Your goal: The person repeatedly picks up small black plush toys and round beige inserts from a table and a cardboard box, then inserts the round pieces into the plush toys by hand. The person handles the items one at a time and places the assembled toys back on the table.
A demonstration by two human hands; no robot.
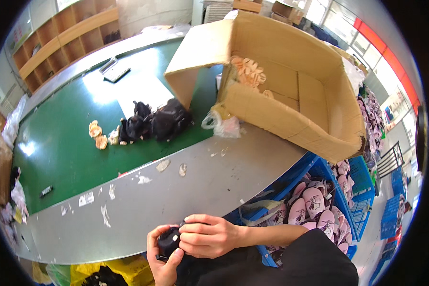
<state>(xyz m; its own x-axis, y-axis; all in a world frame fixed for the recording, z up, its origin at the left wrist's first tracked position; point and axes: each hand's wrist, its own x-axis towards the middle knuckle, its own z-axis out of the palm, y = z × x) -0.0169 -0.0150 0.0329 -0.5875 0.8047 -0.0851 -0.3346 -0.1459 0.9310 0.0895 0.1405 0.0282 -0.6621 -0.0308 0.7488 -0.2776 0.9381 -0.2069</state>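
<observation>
At the near edge of the table, my left hand point(160, 255) grips a small black fabric piece point(168, 241) with a white spot on it. My right hand point(211, 236) closes over the right side of the same piece, so its fingers hide part of it. Beyond my hands, a pile of black plush pieces point(169, 119) lies on the green tabletop point(64, 153). Several beige round pieces point(101, 142) sit just left of that pile. Below my left hand, a yellow plastic bag point(132, 270) holds more black pieces point(105, 277).
A large cardboard box point(289, 119) with peach-coloured pieces point(248, 71) stands at the right, beside a clear plastic bag point(227, 127). Pink slippers point(312, 200) fill a blue crate point(338, 186) near my right arm. A calculator point(114, 70) and a marker point(46, 191) lie on the table.
</observation>
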